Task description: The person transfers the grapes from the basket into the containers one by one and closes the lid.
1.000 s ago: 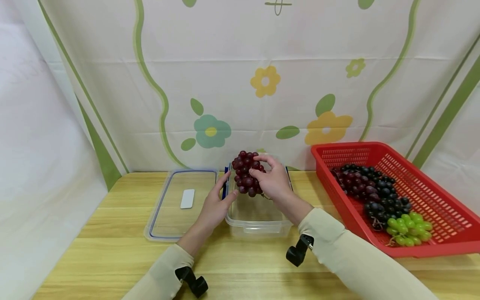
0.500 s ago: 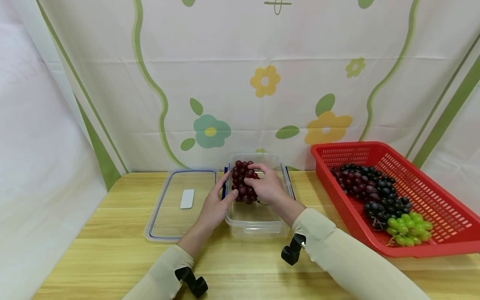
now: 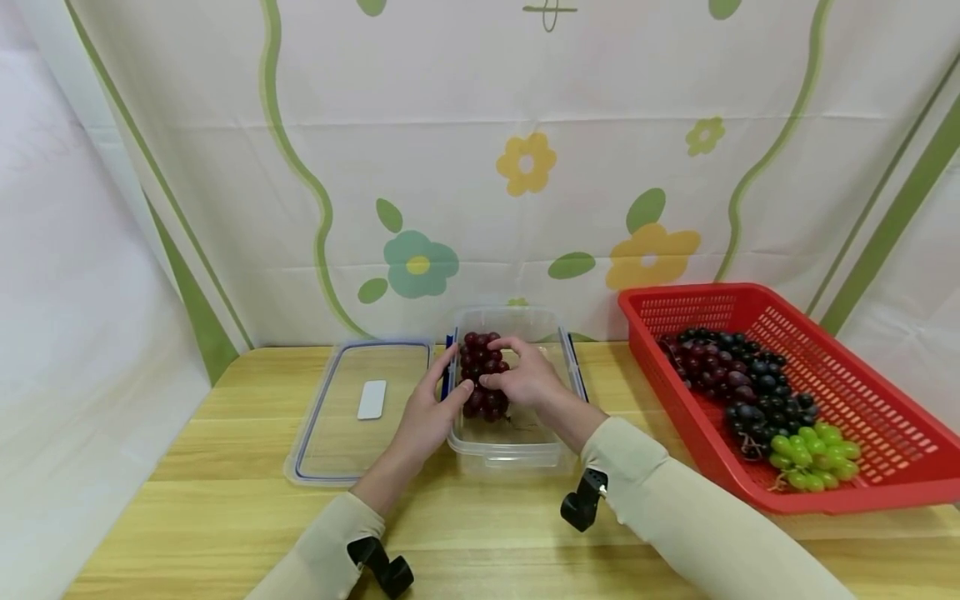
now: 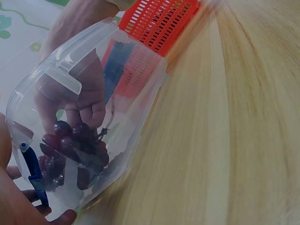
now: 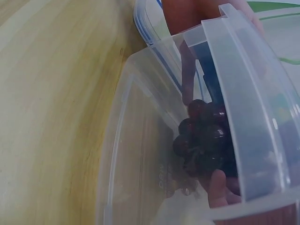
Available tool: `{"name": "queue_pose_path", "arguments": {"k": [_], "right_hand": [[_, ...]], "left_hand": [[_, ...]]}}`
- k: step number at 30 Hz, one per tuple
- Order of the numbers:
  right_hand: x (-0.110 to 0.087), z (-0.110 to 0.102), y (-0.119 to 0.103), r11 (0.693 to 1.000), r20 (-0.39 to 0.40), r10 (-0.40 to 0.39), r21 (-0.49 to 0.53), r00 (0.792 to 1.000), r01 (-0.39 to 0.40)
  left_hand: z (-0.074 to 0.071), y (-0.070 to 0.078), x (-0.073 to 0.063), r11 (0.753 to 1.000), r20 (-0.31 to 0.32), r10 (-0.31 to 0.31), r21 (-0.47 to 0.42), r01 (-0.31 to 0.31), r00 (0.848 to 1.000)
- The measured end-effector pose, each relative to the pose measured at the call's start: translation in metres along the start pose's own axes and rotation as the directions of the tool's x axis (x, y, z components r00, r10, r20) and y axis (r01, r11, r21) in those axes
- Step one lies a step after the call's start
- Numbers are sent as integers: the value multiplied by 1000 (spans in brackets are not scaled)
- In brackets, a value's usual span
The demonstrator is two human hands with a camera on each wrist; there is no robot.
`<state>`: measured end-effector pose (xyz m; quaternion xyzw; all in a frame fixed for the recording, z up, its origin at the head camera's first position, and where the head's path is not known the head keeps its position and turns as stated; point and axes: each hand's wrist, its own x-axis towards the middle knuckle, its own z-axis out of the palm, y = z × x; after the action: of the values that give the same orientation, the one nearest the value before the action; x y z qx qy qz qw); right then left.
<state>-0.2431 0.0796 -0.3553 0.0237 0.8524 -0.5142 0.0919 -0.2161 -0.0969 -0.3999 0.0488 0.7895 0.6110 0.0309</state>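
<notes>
Dark-red bunch of round grapes [image 3: 476, 364], pinched by the right hand [image 3: 527, 380], has been lowered since earlier to nine o'clock inside a clear rectangular plastic box [image 3: 517, 451], gripped on that side by the left hand [image 3: 427, 418].

- pale yellow, wood-grained tabletop [image 3: 480, 533]
- creased white cloth backdrop [image 3: 420, 158] with printed flowers, behind the tabletop
- whitish cloth sheet [image 3: 90, 275], left of the tabletop
</notes>
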Motion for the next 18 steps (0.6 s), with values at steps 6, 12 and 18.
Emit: {"name": "queue_pose_path", "arguments": {"k": [6, 12, 18], "right_hand": [[-1, 0, 0, 1000, -22, -2, 4, 1000, 2], [0, 1, 0, 1000, -44, 5, -24, 999, -6], [0, 0, -1, 1000, -59, 22, -6, 998, -22]], "left_hand": [[0, 0, 0, 1000, 0, -4, 2, 4, 1000], [0, 0, 0, 1000, -2, 1, 3, -1, 1000], [0, 0, 0, 1000, 0, 2, 6, -2, 1000]]}}
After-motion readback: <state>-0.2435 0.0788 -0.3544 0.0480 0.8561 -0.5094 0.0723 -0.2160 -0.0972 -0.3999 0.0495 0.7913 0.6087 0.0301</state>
